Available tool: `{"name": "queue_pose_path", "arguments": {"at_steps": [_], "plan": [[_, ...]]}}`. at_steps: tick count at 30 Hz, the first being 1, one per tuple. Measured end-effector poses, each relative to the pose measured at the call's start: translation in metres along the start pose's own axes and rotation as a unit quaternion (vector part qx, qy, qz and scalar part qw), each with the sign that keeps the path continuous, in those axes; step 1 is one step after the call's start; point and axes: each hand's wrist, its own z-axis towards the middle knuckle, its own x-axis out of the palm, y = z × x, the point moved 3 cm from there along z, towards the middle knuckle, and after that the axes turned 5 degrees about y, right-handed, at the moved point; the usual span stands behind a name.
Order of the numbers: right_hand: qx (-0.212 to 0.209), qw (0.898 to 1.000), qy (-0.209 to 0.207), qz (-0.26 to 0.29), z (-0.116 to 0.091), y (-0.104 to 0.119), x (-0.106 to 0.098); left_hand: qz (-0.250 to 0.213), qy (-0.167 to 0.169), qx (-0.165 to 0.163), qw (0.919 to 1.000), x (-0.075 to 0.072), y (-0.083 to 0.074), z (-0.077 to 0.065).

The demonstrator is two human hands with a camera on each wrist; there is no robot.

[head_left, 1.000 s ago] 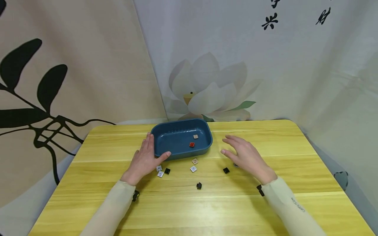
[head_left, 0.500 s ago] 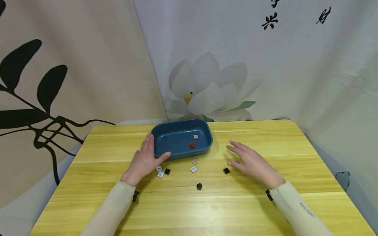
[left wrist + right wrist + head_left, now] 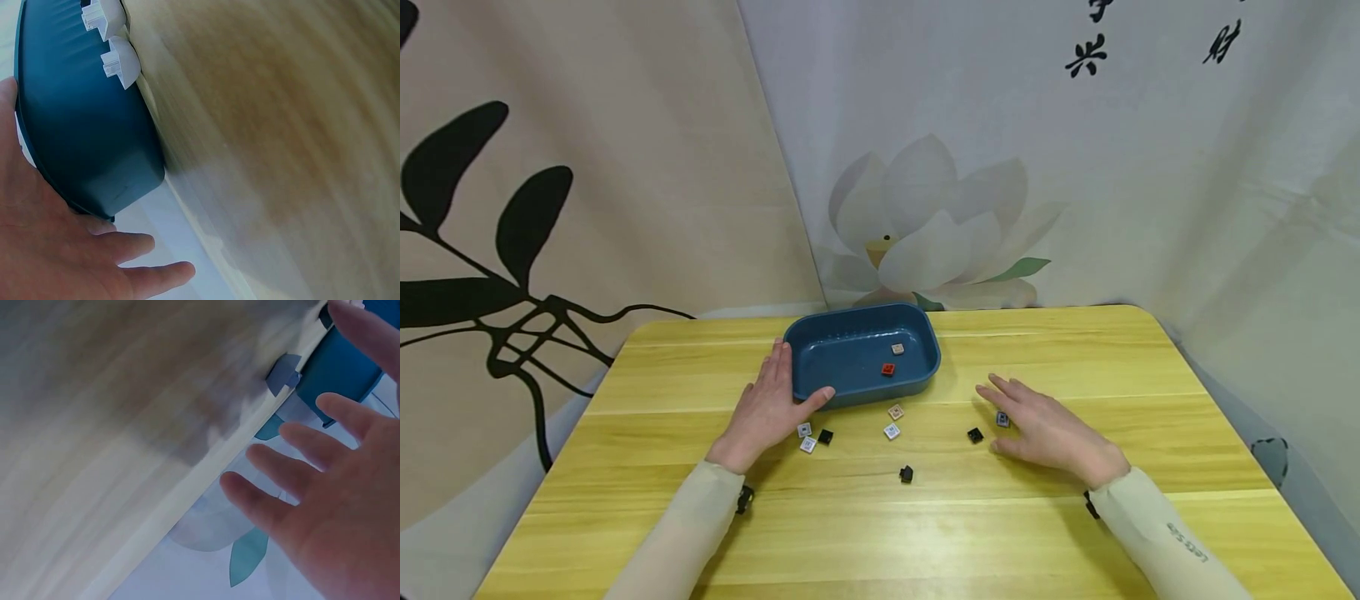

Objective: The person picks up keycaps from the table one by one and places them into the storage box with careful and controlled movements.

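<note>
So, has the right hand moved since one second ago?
Yes. In the head view, the right hand has moved rightward and back, farther from the unmoved blue tray.

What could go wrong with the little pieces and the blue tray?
The right hand is by the grey piece, with a black piece close beside it, so fingers might bump the black one away. The left hand touches the blue tray, which sits near the far edge of the table; a hard push could perhaps tip it off.
</note>
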Motion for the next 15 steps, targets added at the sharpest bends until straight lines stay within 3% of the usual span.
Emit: {"name": "queue_pose_path", "arguments": {"at_steps": [15], "plan": [[-0.01,0.999,-0.018,-0.051,0.0009,0.0014,0.0035,0.0,0.005,-0.001,1.0,0.0003,0.0003,0.0004]]}}
